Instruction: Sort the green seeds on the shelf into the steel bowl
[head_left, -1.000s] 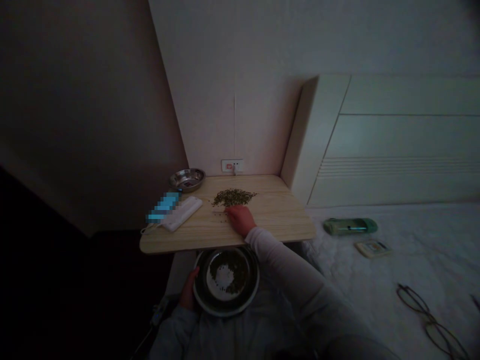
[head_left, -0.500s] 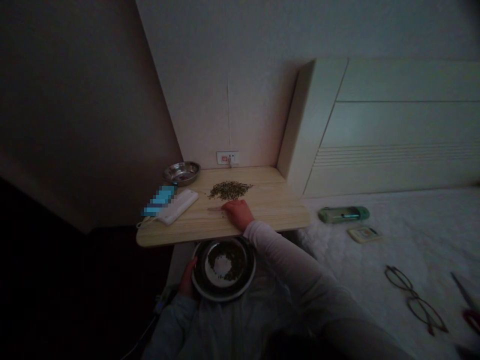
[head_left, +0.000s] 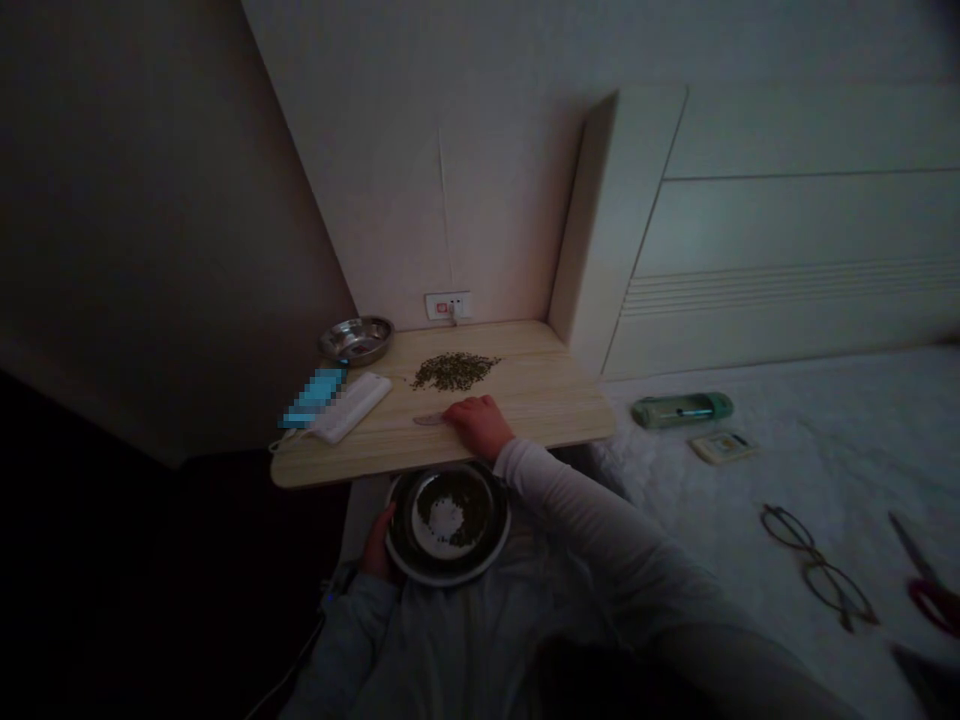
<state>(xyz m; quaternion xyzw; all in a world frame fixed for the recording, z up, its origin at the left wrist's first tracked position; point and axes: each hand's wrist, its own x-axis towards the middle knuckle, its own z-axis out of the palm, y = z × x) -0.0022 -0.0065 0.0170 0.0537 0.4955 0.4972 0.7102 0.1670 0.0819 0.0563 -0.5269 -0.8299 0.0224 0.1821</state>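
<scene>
My right hand (head_left: 481, 425) rests low over the light wooden table, fingers closed round a thin, pale, pointed strip (head_left: 429, 419) whose exact kind I cannot make out. Just beyond it lies a loose spread of small dark green beans (head_left: 454, 371). Below the table's front edge, my left hand (head_left: 379, 545) grips the left side of a round, pale-rimmed dish (head_left: 450, 578). A smaller round vessel (head_left: 418, 545) sits inside that dish, with more dark beans around a bare white patch. The left fingertips are partly hidden.
The wooden table (head_left: 577, 405) also bears a metal bowl (head_left: 358, 341), a white power strip (head_left: 349, 408) and a blurred blue-screened device (head_left: 313, 397). On the bed to the right lie a green bottle (head_left: 681, 409), a small pale device (head_left: 724, 446), glasses (head_left: 817, 567) and scissors (head_left: 930, 590).
The view has shifted slightly. My right hand stays near the beans with the pale strip, which shows a little more plainly. My left hand keeps its grip on the dish.
</scene>
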